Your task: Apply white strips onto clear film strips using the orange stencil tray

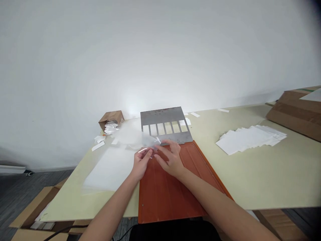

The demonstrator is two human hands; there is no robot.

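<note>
My left hand [141, 164] and my right hand [170, 160] meet above the near end of a metal plate, and both fingers pinch a thin, clear plastic film [132, 136]. The film billows away to the far left, and its outline is hard to see. Under my hands lies a long orange-brown hinged board [173, 197]. A grey metal plate [160, 117] with a row of rectangular slots adjoins the board's far end. White strips show through the slots. A translucent sheet [107, 170] lies left of the board.
A cream tabletop [250, 180] carries a spread stack of white paper sheets [250, 140] on the right. A torn cardboard box [111, 118] spills white scraps at the far left corner. Cardboard [296, 115] stands at the right, more lies on the floor [35, 207].
</note>
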